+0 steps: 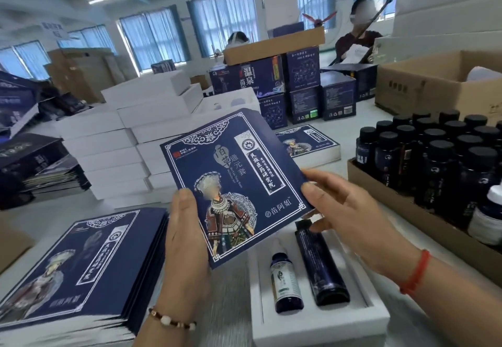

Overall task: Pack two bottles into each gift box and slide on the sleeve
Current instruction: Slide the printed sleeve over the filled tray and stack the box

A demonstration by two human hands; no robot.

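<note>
Sleeves in a flat blue stack point(78, 270) lie at the bench's near left corner, their right edge just beside the left hand point(184, 238). Behind them, white gift boxes point(114, 140) are piled in rows, with a strip of bare bench point(49, 219) between pile and stack. The left hand grips one blue sleeve point(233, 181) by its lower left edge, thumb on the printed face and the fingers hidden behind it. The sleeve is held tilted in the air above the open gift box point(320, 327), whose white tray holds two bottles side by side: a small bottle point(285, 281) with a green label and a tall dark bottle point(320, 262), its cap end partly covered by the sleeve's lower corner. The right hand point(350, 210) pinches the sleeve's right edge, thumb on top. Farther right, a cardboard tray point(423, 221) of dark capped bottles point(440, 162) sits near the gift box, a narrow lane of bench between them.
</note>
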